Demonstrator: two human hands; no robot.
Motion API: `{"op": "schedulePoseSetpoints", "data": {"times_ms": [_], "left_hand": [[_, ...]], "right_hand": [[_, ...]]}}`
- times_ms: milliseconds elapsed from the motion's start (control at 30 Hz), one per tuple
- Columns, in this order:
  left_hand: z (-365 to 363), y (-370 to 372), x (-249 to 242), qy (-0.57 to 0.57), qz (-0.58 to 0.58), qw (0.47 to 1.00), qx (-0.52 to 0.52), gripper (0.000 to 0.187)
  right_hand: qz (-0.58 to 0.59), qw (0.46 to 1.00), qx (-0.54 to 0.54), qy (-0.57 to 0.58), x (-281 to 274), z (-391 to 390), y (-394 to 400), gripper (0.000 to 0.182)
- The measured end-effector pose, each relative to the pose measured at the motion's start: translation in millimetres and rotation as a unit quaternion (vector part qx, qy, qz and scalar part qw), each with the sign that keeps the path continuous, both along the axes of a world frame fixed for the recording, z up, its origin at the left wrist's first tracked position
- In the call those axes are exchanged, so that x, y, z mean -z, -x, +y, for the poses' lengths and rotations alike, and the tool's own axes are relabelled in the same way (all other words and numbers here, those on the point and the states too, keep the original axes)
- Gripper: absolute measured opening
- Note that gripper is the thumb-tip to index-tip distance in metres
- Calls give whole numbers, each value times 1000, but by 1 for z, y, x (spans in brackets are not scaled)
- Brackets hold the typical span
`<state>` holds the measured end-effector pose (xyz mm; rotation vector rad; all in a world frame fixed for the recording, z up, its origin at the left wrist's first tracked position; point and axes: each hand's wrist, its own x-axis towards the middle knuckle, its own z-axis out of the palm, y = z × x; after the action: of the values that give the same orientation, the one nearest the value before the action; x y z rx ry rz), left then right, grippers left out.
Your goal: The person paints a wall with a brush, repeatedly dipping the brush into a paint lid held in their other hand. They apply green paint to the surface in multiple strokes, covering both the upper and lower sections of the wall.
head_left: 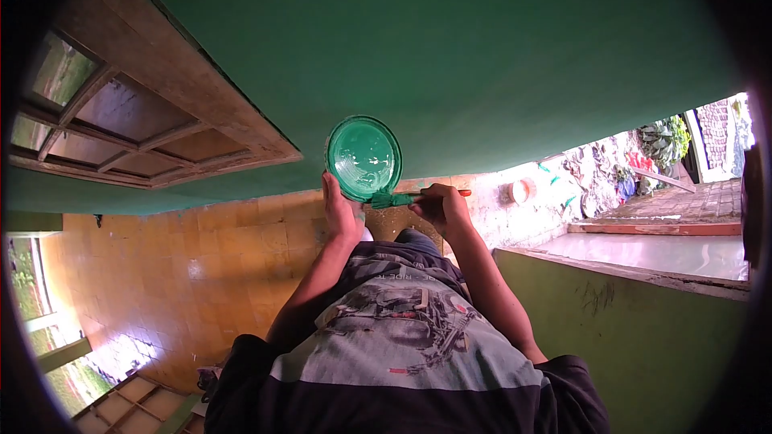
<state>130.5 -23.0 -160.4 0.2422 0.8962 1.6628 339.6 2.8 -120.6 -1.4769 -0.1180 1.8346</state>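
A round container of green paint (364, 158) is held up in front of the green wall (450, 56). My left hand (342, 213) grips its lower left side, fingers partly hidden behind it. My right hand (441, 207) is closed round the handle of a paintbrush (392, 200). The brush lies level, its green-coated bristles at the container's lower rim. Green paint with wet, shiny streaks shows inside the container.
A wooden-framed window (161, 124) is set in the wall at the left. Yellow-orange floor tiles (209, 265) stretch below. At the right are a white bucket (521, 190), plants (666, 141) and a light green low wall (595, 321).
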Motion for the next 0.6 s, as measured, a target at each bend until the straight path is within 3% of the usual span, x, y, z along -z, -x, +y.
{"op": "schedulePoseSetpoints", "data": {"times_ms": [300,600], "left_hand": [[-2,7,6,41,36,997,53,50],[1,20,22,26,-42,996,77,51]], "right_hand": [[91,994,24,61,14,-13,11,26],[133,989,63,3,17,-8,-19,26]]}}
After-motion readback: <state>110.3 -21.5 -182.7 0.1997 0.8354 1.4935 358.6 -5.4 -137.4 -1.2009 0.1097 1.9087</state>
